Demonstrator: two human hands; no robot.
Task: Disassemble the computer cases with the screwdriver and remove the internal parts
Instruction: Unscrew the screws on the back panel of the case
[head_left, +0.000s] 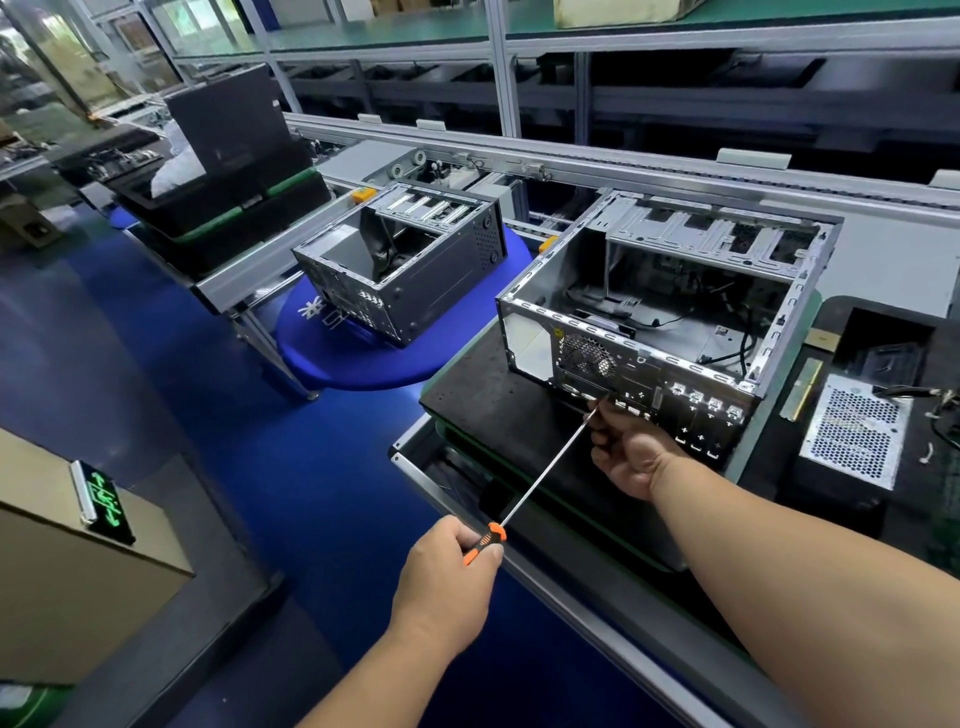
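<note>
Left hand (448, 569), nearest the camera: fingers curled tight round the orange-and-black handle of the screwdriver (540, 477). Long bare shaft runs up and right; tip sits at the rear panel of the near computer case (657, 301), just below the round fan grille (587, 355).

Right hand (631, 451): fingers bent together, pinching the shaft close to the tip, knuckles just off the rear panel.

Near case lies on its side on a black foam pad (488, 410), open side up. Loose black cables and a bare metal floor show inside; drive cage along the far edge. 4 slot covers run along the right of the rear panel.

Right of the case, on the dark bench: a perforated metal power supply (852, 434), with a green memory stick (802, 387) between it and the case.

Further left, a 2nd case (405, 260), open-topped, rests on a blue round stool (358, 364).

Beyond, a grey conveyor rail (571, 163) crosses the view. Far left, a dark flat panel (228, 119) leans upright on stacked trays.
</note>
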